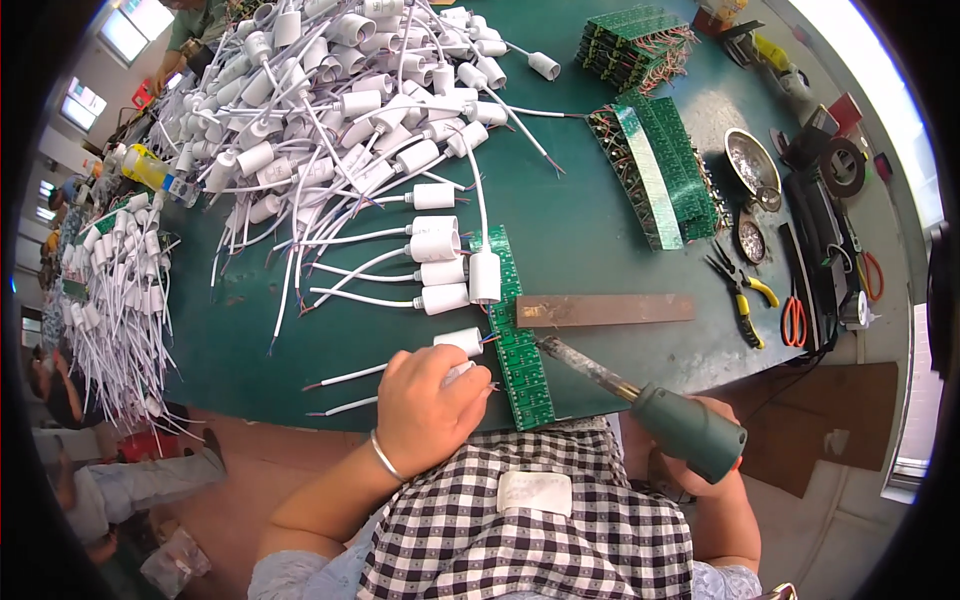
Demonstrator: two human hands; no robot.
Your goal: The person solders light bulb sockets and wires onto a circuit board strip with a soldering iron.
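My left hand [432, 405] is closed round a white lamp socket [459, 373], mostly hidden by the fingers, at the left edge of a long green circuit board strip [521, 365]. In my right hand [705, 470] is a soldering iron [688, 430] with a thick green handle. Its tip points left and lies close to the board's right edge; I cannot tell whether they touch. Another white socket [459, 341] sits just beyond my left fingers, its thin wires reaching the board. Farther up, several white sockets [440, 298] with cables lie along the strip's left side.
A brown flat bar [610, 310] lies across the table beside the board. A large heap of white sockets [350, 110] covers the far left. Stacked circuit boards [665, 170], a metal bowl [752, 165], yellow-handled pliers [742, 295] and orange-handled scissors [793, 320] are at right.
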